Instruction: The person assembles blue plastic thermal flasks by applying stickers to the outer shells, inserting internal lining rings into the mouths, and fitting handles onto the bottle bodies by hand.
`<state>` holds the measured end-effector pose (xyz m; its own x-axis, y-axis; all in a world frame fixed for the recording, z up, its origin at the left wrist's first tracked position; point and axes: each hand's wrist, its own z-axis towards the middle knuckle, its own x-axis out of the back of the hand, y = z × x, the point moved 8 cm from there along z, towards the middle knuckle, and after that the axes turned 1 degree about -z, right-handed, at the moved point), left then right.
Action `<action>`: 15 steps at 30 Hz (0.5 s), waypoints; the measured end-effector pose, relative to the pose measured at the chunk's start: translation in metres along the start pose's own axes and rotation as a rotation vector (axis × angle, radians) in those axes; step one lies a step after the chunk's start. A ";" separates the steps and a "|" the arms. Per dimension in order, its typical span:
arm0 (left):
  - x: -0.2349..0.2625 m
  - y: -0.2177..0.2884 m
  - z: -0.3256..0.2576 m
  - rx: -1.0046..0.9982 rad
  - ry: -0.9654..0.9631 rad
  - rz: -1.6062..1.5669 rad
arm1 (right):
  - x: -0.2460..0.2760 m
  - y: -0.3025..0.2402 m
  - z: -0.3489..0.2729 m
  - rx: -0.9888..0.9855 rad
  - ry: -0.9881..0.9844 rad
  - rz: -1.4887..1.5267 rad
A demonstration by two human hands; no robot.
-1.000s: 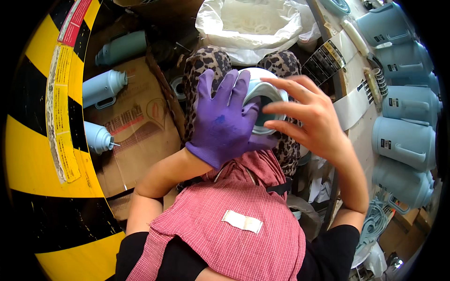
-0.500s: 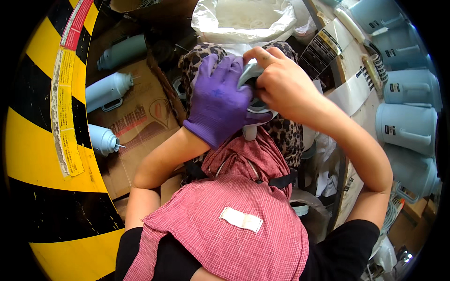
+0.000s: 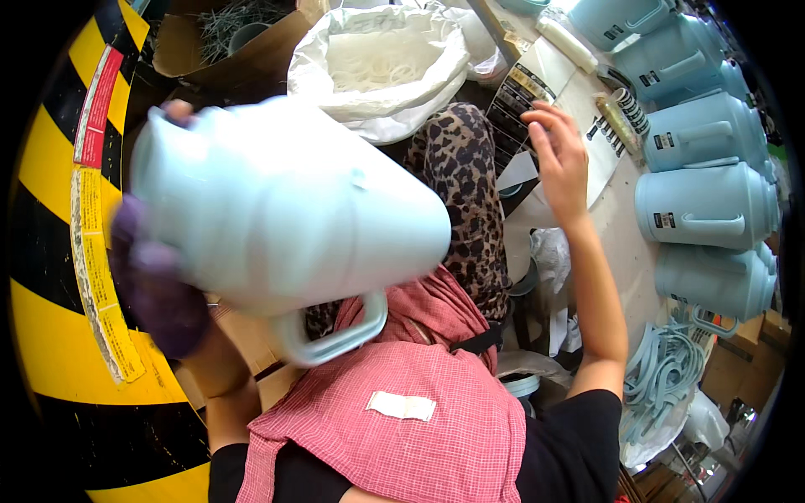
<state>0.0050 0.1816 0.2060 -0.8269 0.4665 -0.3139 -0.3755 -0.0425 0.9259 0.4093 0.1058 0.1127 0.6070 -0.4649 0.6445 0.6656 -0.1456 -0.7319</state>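
Observation:
Across my lap a pale blue thermos jug [image 3: 310,201] is held on its side, smeared by motion. Its mouth end points left, its base right, and its loop handle [image 3: 340,331] hangs toward my apron. My left hand [image 3: 159,277], in a purple glove, grips the mouth end; most of its fingers are behind the jug, and a fingertip shows at the far rim. Bare and apart from the jug, my right hand [image 3: 562,159] is raised over a dark sheet of labels [image 3: 527,90], fingers loosely bent and thumb apart. I see nothing held in it.
Several similar blue jugs [image 3: 692,205] line the bench at right. A white bag [image 3: 377,105] of pale rings stands ahead, beside a carton [image 3: 180,50] of thin metal pieces. Blue straps [image 3: 667,369] lie lower right. A yellow-black striped surface [image 3: 50,310] borders the left.
The jug has swung up from between my knees to the left, turning on its side in my left hand. My right hand has let go and moved right to the label sheet.

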 end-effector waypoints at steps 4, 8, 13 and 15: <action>-0.004 0.006 0.069 -0.141 -0.333 0.573 | 0.013 0.097 0.070 0.109 0.294 -0.621; 0.003 -0.114 0.119 0.247 -0.292 0.604 | 0.004 0.160 0.102 -0.008 0.293 -0.644; 0.001 -0.187 0.142 0.280 -0.304 0.404 | 0.006 0.170 0.107 -0.181 0.268 -0.033; 0.002 -0.197 0.153 0.199 -0.288 0.415 | 0.009 0.168 0.103 -0.208 0.338 0.075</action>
<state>0.1412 0.3258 0.0552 -0.7303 0.6703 0.1313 0.0680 -0.1199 0.9904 0.5717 0.1670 0.0182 0.4503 -0.7371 0.5040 0.5018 -0.2580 -0.8256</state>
